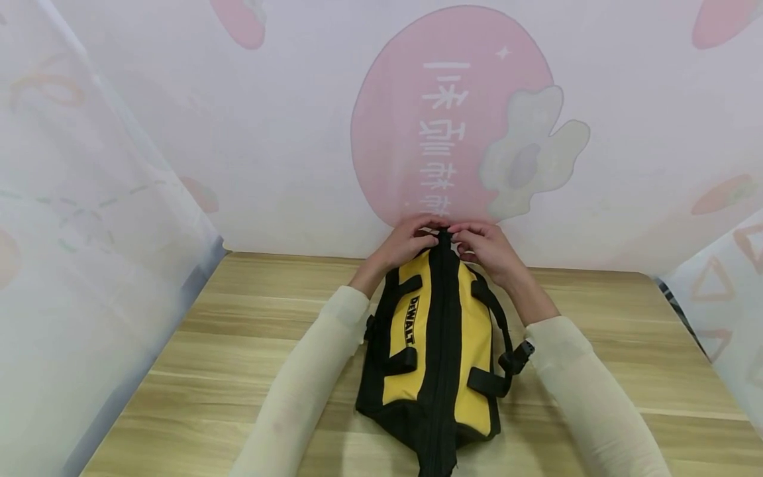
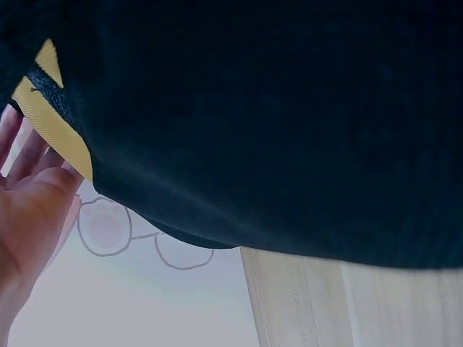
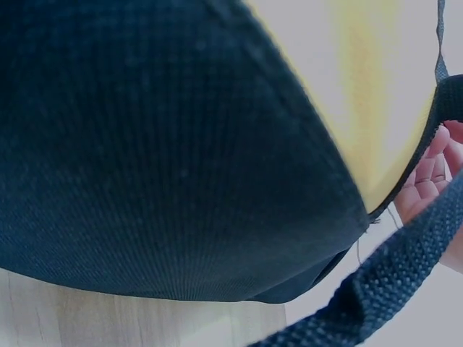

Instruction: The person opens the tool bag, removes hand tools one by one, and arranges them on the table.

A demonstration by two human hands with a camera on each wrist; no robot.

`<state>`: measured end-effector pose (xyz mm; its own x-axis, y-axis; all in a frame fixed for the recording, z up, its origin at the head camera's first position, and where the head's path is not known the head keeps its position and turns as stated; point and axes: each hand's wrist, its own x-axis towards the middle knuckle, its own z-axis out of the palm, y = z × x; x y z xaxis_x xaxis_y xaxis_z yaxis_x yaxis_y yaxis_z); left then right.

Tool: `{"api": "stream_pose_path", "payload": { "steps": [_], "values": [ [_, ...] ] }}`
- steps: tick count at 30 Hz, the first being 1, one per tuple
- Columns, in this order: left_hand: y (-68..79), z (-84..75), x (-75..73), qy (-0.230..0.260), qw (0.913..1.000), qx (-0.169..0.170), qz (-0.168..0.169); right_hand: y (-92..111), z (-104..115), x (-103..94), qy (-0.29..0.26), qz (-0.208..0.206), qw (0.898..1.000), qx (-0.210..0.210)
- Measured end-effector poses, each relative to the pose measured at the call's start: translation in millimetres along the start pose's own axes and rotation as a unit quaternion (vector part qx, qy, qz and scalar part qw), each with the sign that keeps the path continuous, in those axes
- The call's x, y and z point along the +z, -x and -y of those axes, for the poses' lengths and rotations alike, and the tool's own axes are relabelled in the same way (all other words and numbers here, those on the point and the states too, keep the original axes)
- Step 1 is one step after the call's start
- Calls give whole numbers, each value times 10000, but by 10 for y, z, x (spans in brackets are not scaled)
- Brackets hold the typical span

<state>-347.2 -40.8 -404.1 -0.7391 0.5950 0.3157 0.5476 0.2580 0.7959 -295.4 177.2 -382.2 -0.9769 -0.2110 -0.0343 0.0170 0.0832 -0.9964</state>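
Note:
A black and yellow DEWALT tool bag (image 1: pixel 473 324) lies lengthwise on the table, its long zipper (image 1: pixel 442 324) running along the top. At the bag's far end, my left hand (image 1: pixel 405 244) pinches the black end of the zipper band from the left, thumb nearest me. From the other side my right hand (image 1: pixel 490 252) pinches the same end between thumb and fingers. Whether a zipper pull is between the fingertips is too small to tell. Black fabric fills most of the left wrist view, with the left hand (image 2: pixel 32 210) at its edge. Part of the right hand (image 3: pixel 430 173) shows behind a strap.
The wood-grain table (image 1: pixel 250 331) reaches out on both sides of the bag. A white printed curtain (image 1: pixel 286 146) stands right behind the table's far edge. On the bag's right side hangs a loose black strap with a buckle (image 1: pixel 517 358), close to the right sleeve (image 1: pixel 587 384).

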Motion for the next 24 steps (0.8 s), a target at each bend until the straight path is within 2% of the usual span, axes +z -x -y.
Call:
{"api": "stream_pose_path", "payload": {
  "steps": [10, 24],
  "values": [
    [9, -12, -1, -275, 9995, 91, -146, 23, 37, -8, 112, 215, 9996, 131],
    [27, -23, -4, -321, 9993, 34, -186, 63, 38, -69, 422, 635, 9971, -23]
  ]
}}
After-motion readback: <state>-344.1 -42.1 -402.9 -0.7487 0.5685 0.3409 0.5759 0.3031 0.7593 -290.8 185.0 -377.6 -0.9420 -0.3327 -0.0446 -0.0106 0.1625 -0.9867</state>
